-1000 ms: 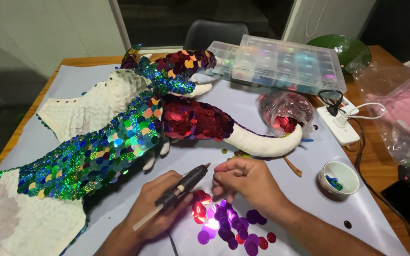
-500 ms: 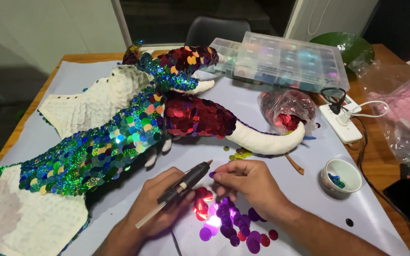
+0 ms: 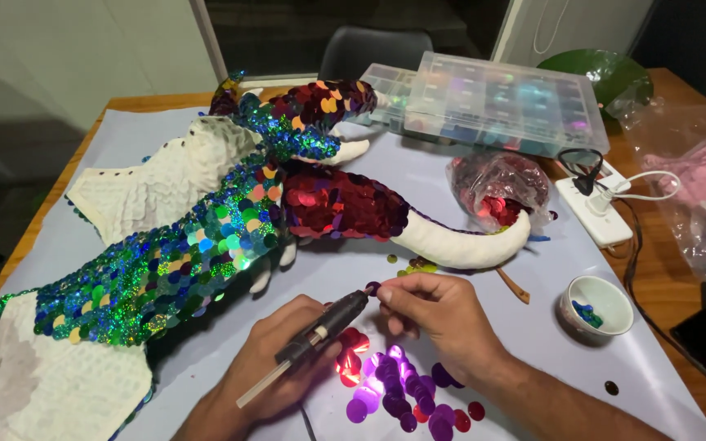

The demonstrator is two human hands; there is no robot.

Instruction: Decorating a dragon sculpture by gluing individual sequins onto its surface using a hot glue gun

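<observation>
Two hands are at work over the desk (image 3: 655, 269), which is covered with a pale sheet. The left hand (image 3: 275, 359) is closed around one black glue gun (image 3: 324, 331), its clear glue stick poking out the back toward the person. The right hand (image 3: 439, 314) pinches one small dark sequin (image 3: 373, 287) between thumb and forefinger, right at the gun's tip.

Just under both hands lies a loose scatter of purple and red sequins (image 3: 402, 392); there are too many overlapping to count exactly, well over a dozen. A few yellow-green ones sit a little further up, near the horn.

Behind the hands stretches one big sequinned costume piece (image 3: 173, 261), shaped like a creature: green and blue scales on the body, red ones on the head, and bare white quilted parts. One white curved horn (image 3: 459, 245) juts from the red section.

To the right I count one small white bowl (image 3: 596, 304) with a few blue sequins in it, one clear bag of red sequins (image 3: 496, 189), and one white power strip (image 3: 594, 208) with one plug in it. At the far edge sit two clear compartment boxes (image 3: 500, 102), side by side.
</observation>
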